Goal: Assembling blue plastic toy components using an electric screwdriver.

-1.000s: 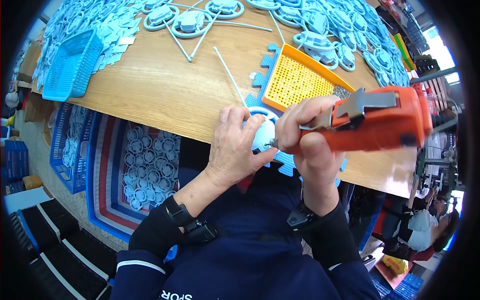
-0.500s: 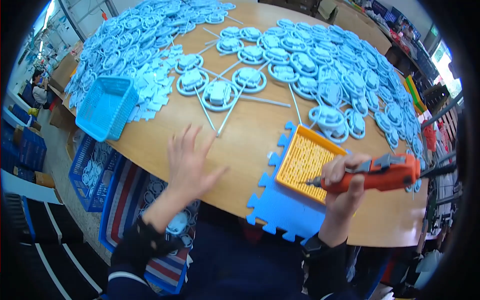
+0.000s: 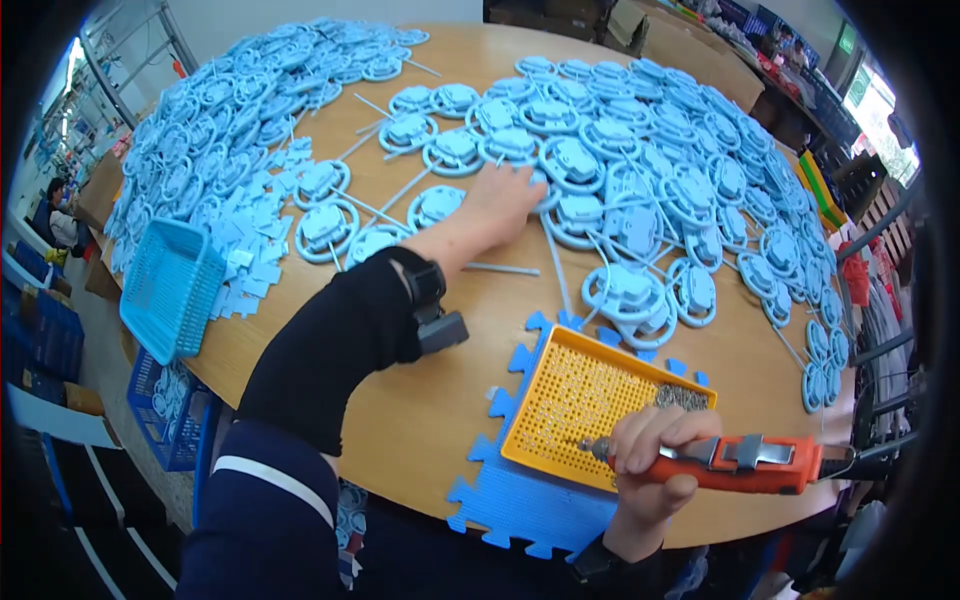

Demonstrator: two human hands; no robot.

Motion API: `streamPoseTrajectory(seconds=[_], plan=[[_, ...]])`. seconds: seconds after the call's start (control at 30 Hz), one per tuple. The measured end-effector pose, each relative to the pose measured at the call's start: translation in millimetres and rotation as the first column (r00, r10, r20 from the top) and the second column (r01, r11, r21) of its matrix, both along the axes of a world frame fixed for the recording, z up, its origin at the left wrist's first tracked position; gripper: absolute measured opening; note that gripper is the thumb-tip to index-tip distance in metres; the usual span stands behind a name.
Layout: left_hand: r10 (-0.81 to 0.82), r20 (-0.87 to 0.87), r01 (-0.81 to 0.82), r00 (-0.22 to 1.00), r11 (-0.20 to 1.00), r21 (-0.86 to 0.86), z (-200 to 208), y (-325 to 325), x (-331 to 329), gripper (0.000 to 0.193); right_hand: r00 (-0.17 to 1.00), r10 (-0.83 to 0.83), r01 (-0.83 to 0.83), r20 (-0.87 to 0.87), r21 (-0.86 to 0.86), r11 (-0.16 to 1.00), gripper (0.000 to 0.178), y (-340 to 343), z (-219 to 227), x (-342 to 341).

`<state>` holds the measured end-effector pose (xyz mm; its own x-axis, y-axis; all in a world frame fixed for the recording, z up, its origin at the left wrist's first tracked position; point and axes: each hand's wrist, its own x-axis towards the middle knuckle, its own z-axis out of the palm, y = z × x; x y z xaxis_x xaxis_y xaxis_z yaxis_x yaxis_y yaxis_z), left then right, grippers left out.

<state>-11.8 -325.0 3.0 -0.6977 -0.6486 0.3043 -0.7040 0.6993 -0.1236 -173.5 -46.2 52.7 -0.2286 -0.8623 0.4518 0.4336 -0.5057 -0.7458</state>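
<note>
My left hand (image 3: pixel 500 205) reaches far over the table to the light-blue plastic wheel-shaped parts. Its fingers are bent and close together beside a wheel-shaped part (image 3: pixel 510 147); their tips are hidden, so what they hold cannot be made out. My right hand (image 3: pixel 655 455) is wrapped round a red-orange power screwdriver (image 3: pixel 745 463), held level with its bit pointing left. The bit is above a yellow tray (image 3: pixel 520 440) with a pitted inside. Small metal screws (image 3: pixel 682 397) are heaped at the tray's right end.
Wheel parts with thin rods, some sticking out, are piled high at the back left (image 3: pixel 230 110) and right. Small light-blue flat pieces (image 3: pixel 240 255) lie next to a blue basket (image 3: pixel 175 290). Under the tray is a blue foam mat (image 3: pixel 540 505). A blue crate (image 3: pixel 160 415) stands below the table's left edge.
My left hand has gone from spread above the table's front to the wheel parts farther back. My view has shifted. The screwdriver stays in my right hand, over the tray.
</note>
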Motion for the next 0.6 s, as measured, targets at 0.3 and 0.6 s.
streamPoseTrajectory(seconds=[0.3,0.6], plan=[[0.353,-0.605,-0.134,0.713,0.917,0.377,68.0,46.2,90.6,0.030,0.988,0.033,-0.039,-0.153,-0.038,0.998,0.049,-11.5,-4.2,5.4],[0.951,-0.309,0.647,-0.010,0.242,0.724,7.6,342.2,115.7,0.033,0.984,0.044,-0.043,-0.172,0.010,0.999,0.039,-4.9,-17.9,1.5]])
